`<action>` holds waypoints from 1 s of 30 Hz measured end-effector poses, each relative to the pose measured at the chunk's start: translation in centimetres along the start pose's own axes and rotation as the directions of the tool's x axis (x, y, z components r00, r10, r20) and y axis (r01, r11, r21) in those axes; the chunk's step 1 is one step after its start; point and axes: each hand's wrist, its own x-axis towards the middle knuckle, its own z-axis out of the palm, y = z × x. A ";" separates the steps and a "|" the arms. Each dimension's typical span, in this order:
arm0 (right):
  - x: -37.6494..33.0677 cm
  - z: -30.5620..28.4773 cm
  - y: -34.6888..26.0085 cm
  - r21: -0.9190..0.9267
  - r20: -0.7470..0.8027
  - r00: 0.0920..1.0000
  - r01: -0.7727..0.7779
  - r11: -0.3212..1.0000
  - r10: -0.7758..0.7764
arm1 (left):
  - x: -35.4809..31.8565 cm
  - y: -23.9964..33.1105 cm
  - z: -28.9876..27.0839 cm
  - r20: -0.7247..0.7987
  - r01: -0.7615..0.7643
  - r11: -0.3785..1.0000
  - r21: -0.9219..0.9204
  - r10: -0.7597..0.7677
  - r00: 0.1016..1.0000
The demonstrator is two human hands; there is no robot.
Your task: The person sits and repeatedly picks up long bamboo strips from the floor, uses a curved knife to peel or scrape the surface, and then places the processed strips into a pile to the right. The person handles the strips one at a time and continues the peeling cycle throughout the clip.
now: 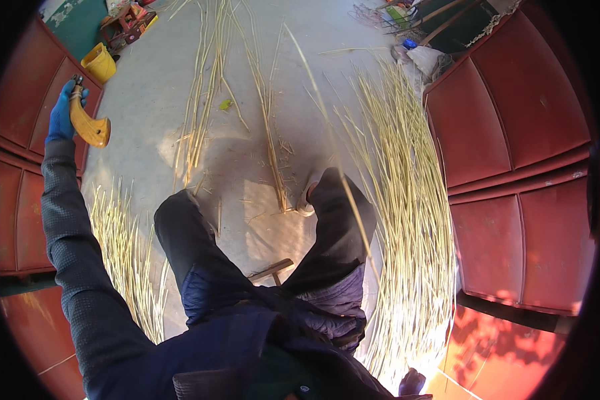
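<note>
My left hand [61, 113], in a blue glove, is raised at the far left with its fingers wrapped round a tool with a curved wooden handle [91, 124]. The handle's rounded butt points down and to the right, and a small dark metal part shows at its top. My right hand cannot be made out; a dark blue shape [412, 382] at the lower edge is too unclear to name. A long pale stalk [343, 170] slants across my right thigh, its lower end near the large bundle of straw-coloured stalks [407, 220] on my right.
More stalks [123, 247] lie on my left, and thin bunches [203, 100] stretch ahead over the grey floor [140, 100]. A wooden piece [271, 269] lies between my knees. Red padded seats [513, 127] line both sides. A yellow bucket [99, 63] stands at far left.
</note>
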 end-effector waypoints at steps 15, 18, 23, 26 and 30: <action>23.0 -17.9 -11.9 0.119 -0.585 0.786 -0.161 0.980 0.200 | -20.5 -15.8 24.3 0.536 0.312 0.933 0.177 -0.358 0.765; 25.6 -16.5 -12.2 0.085 -0.438 0.857 -0.261 0.962 0.271 | -18.4 -21.0 23.0 0.633 0.460 0.874 0.155 -0.445 0.633; 28.9 -12.7 -13.1 0.214 -0.372 0.853 -0.305 0.928 0.366 | -13.3 -28.3 18.0 0.447 0.392 0.792 0.469 -0.595 0.668; 30.5 -10.4 -14.4 0.308 -0.354 0.827 -0.338 0.889 0.437 | -11.2 -30.8 14.3 0.523 0.141 0.790 0.597 -0.516 0.679; 32.2 -8.2 -15.1 0.359 -0.356 0.814 -0.334 0.871 0.459 | -7.1 -35.3 12.1 0.514 0.320 0.764 0.560 -0.623 0.590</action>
